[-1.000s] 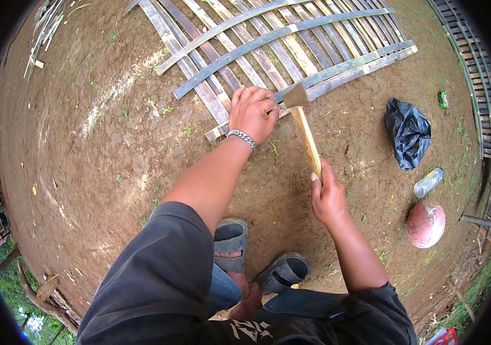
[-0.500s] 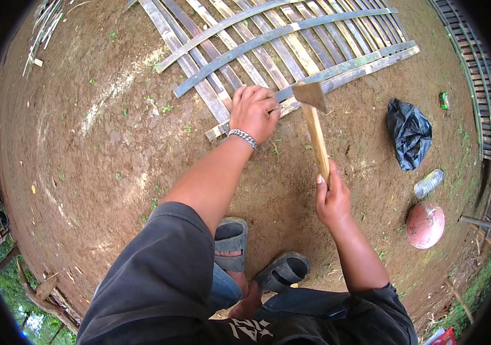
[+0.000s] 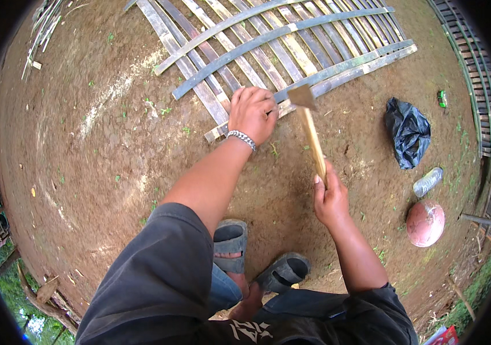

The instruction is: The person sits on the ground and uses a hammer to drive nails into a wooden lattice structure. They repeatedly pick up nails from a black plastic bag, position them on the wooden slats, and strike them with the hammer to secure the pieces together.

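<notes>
I am gripping the hammer (image 3: 310,129) handle in my right hand (image 3: 329,198), fingers clamped around it — its long axis running away from me. My left hand (image 3: 251,112), fingers curled, is pressing the bamboo slat panel (image 3: 268,40), just left of the hammer head.

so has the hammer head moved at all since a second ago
Yes. The hammer head has swung right along the bamboo slat panel, away from the left hand holding the slats, and the right hand shifted slightly with it.

I saw a hammer (image 3: 310,135) with a pale, smooth wooden handle and dull metal head, weathered split-bamboo slats (image 3: 268,52) at top, and a glossy black plastic bag (image 3: 409,132) at right.
</notes>
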Demonstrator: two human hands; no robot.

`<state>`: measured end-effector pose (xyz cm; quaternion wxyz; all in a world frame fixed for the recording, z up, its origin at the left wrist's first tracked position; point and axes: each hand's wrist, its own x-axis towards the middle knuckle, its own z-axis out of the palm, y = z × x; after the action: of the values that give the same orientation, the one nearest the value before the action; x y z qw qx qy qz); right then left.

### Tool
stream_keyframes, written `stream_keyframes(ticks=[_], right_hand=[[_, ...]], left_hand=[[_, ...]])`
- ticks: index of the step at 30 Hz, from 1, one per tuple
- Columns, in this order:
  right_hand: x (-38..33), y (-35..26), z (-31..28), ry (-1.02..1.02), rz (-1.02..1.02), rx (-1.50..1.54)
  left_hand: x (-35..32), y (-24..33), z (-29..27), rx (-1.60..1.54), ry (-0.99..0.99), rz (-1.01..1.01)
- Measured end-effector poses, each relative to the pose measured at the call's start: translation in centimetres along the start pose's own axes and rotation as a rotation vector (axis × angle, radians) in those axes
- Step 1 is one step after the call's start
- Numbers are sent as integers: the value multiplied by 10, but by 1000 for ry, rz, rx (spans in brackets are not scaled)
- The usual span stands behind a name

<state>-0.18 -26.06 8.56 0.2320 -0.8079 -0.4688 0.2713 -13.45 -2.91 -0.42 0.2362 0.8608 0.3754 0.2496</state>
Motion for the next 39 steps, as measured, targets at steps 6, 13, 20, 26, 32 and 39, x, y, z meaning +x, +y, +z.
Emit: stream_keyframes(ticks=[6, 13, 20, 26, 32, 39], right_hand=[[0, 5, 1, -73, 37, -24], [-1, 4, 4, -31, -23, -43], [3, -6, -3, -6, 47, -1], [-3, 4, 9, -10, -60, -146], [-13, 3, 9, 70, -77, -63], [-1, -4, 4, -20, -46, -162]], left_hand=[[-1, -2, 0, -7, -12, -14], [0, -1, 0, -8, -2, -6], [-1, 1, -9, -18, -85, -21], [-2, -6, -13, 101, -220, -55], [-4, 1, -21, 343, -424, -131], [-2, 2, -23, 389, -476, -115]])
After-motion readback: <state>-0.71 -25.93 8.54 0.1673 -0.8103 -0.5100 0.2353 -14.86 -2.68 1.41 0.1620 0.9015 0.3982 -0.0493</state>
